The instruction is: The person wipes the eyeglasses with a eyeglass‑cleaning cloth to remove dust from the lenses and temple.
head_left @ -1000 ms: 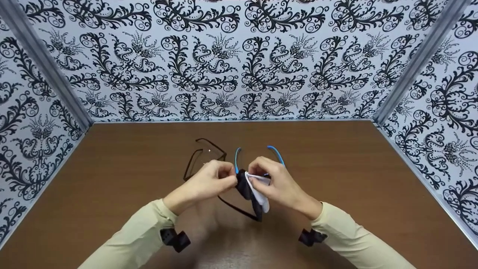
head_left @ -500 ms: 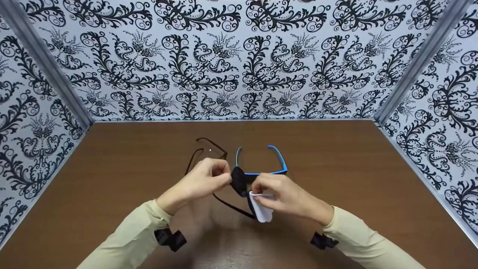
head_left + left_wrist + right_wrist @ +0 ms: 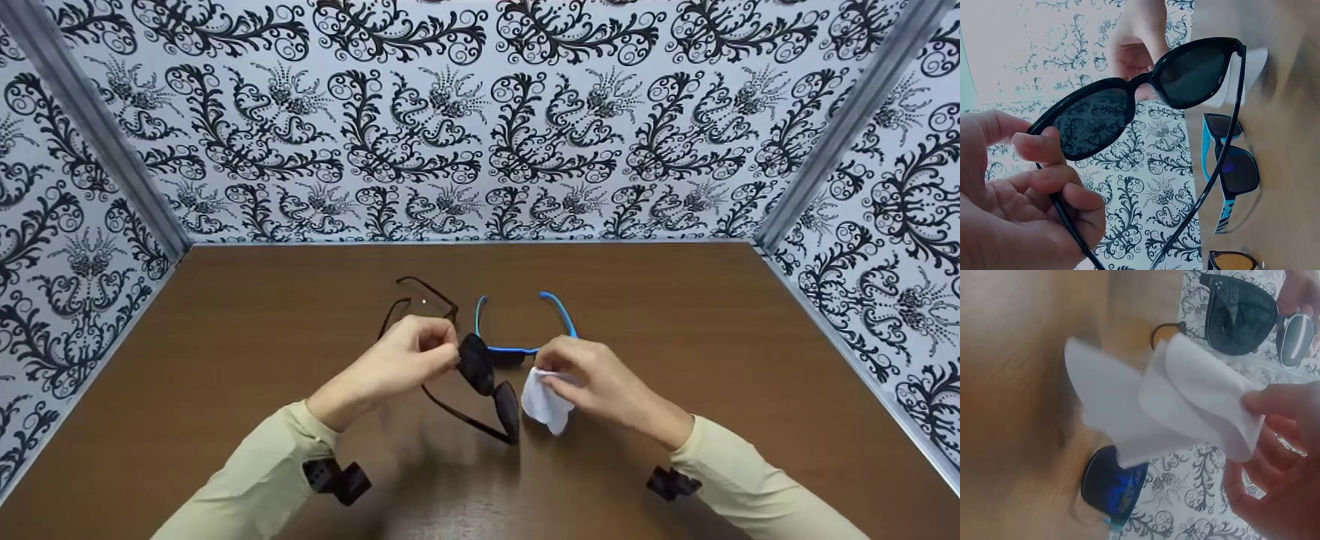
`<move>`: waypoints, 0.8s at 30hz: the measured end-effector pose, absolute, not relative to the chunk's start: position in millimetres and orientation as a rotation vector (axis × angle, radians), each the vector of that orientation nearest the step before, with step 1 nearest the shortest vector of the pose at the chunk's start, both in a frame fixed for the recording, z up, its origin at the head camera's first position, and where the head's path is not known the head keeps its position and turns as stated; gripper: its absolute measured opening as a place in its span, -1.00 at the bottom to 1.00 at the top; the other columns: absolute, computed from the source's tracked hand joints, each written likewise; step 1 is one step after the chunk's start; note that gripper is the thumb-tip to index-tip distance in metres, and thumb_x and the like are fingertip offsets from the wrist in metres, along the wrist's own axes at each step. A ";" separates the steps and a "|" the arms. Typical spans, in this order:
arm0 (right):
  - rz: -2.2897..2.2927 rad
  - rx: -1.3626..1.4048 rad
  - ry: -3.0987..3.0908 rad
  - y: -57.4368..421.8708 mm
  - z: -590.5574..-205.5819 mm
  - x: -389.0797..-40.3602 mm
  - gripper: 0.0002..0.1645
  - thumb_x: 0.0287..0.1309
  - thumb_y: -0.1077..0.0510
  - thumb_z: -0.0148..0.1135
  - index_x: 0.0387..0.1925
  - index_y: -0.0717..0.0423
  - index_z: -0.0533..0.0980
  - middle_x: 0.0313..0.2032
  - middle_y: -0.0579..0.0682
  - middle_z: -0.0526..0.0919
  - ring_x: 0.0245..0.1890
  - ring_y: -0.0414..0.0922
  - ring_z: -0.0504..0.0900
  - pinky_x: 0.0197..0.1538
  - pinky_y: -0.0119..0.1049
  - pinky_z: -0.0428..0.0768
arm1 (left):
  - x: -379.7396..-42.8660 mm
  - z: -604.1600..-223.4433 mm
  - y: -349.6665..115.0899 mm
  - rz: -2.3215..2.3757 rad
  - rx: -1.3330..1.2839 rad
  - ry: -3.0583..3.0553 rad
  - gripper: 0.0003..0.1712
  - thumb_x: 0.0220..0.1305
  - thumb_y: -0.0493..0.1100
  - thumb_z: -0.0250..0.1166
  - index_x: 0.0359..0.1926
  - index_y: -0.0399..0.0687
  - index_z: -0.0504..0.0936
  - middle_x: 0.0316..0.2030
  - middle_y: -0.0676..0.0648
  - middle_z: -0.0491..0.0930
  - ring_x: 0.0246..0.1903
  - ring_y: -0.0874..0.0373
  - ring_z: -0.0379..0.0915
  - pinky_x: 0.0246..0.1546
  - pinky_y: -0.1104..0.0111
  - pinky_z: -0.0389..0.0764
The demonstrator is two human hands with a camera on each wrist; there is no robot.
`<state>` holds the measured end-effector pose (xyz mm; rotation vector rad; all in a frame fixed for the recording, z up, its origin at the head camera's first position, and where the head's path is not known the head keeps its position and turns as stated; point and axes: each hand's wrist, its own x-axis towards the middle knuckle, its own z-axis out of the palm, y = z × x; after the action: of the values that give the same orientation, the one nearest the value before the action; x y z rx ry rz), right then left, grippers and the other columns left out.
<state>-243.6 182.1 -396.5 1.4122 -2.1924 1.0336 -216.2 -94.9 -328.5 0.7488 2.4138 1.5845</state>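
Black sunglasses [image 3: 1095,121] with dark lenses are held up in my left hand [image 3: 397,358], which grips them at one hinge and temple. Their other lens [image 3: 507,409] hangs lower, toward the right. My right hand [image 3: 600,379] pinches a white cloth [image 3: 546,401] by its upper edge, and the cloth droops in loose folds. In the right wrist view, thumb and fingers hold one end of the cloth [image 3: 1196,399], apart from the sunglasses [image 3: 1241,318] behind it.
Blue-and-black sunglasses [image 3: 512,351] lie beyond the hands, temples pointing to the back. Dark-framed glasses [image 3: 427,289] rest left of them, partly behind my left hand; their lens looks orange [image 3: 1233,261] in the left wrist view. Patterned walls enclose the brown table [image 3: 675,300].
My right hand has drawn the cloth off the black sunglasses, moving right and toward me, then right. My left hand has shifted slightly left with the sunglasses, uncovering more of the blue-and-black pair.
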 end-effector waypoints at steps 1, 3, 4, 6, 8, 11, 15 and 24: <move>1.015 1.419 -2.169 179.3 -396.4 -242.2 -0.72 -0.03 0.48 0.34 -0.26 0.20 0.53 -0.34 -0.03 0.60 -0.35 -0.15 0.60 -0.28 -0.31 0.61 | -216.2 -328.4 -94.4 1.592 0.747 2.405 -0.85 0.09 -0.38 0.05 -0.57 -0.14 0.41 -0.70 0.10 0.26 -0.65 0.26 0.13 -0.59 0.45 0.15; 0.968 1.433 -2.133 172.7 -396.1 -238.1 -0.71 -0.02 0.46 0.34 -0.25 0.17 0.54 -0.33 -0.05 0.59 -0.32 -0.16 0.59 -0.24 -0.31 0.60 | -216.2 -328.3 -93.0 1.619 0.738 2.380 -0.86 0.08 -0.38 0.04 -0.56 -0.15 0.41 -0.69 0.10 0.26 -0.64 0.26 0.14 -0.58 0.46 0.16; 0.939 1.441 -2.119 169.1 -396.4 -235.6 -0.72 -0.02 0.45 0.34 -0.25 0.15 0.54 -0.32 -0.07 0.59 -0.31 -0.16 0.58 -0.23 -0.31 0.58 | -216.3 -328.5 -92.4 1.636 0.728 2.367 -0.86 0.09 -0.38 0.04 -0.56 -0.17 0.41 -0.69 0.09 0.26 -0.63 0.25 0.15 -0.57 0.46 0.16; 0.866 1.468 -2.082 162.0 -396.9 -229.7 -0.74 -0.01 0.40 0.33 -0.25 0.12 0.55 -0.30 -0.09 0.59 -0.29 -0.17 0.56 -0.22 -0.32 0.54 | -216.1 -328.6 -90.9 1.661 0.703 2.356 -0.86 0.10 -0.38 0.04 -0.56 -0.18 0.42 -0.68 0.09 0.27 -0.62 0.25 0.16 -0.57 0.46 0.17; 0.797 1.520 -2.014 155.6 -398.1 -224.0 -0.75 -0.01 0.37 0.32 -0.24 0.11 0.55 -0.28 -0.09 0.59 -0.29 -0.17 0.55 -0.23 -0.33 0.51 | -215.7 -328.5 -89.9 1.682 0.672 2.353 -0.85 0.11 -0.39 0.04 -0.55 -0.20 0.43 -0.68 0.08 0.28 -0.62 0.24 0.17 -0.57 0.45 0.18; 0.687 1.619 -1.880 149.2 -401.2 -217.2 -0.75 -0.03 0.34 0.30 -0.23 0.13 0.56 -0.26 -0.07 0.58 -0.28 -0.16 0.56 -0.26 -0.33 0.51 | -215.0 -328.2 -89.9 1.712 0.623 2.350 -0.84 0.12 -0.39 0.03 -0.55 -0.19 0.44 -0.68 0.07 0.30 -0.61 0.23 0.19 -0.55 0.44 0.20; 0.627 1.677 -1.833 147.7 -405.2 -215.1 -0.72 -0.06 0.33 0.30 -0.22 0.13 0.56 -0.26 -0.07 0.57 -0.27 -0.16 0.56 -0.23 -0.33 0.53 | -215.2 -328.3 -92.1 1.742 0.594 2.345 -0.84 0.11 -0.40 0.03 -0.56 -0.21 0.44 -0.68 0.07 0.30 -0.61 0.23 0.18 -0.55 0.45 0.20; 0.798 1.497 -2.082 146.8 -404.7 -220.5 -0.80 0.07 0.34 0.31 -0.28 0.11 0.48 -0.33 -0.11 0.53 -0.39 -0.21 0.47 -0.33 -0.40 0.43 | -216.8 -329.9 -91.4 1.651 0.628 2.407 -0.83 0.06 -0.38 0.04 -0.60 -0.10 0.39 -0.68 0.10 0.26 -0.62 0.25 0.09 -0.56 0.44 0.13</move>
<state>-220.5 146.8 -404.7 1.4970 -2.0822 0.7977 -216.8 -91.4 -329.9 0.6276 2.4066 1.6508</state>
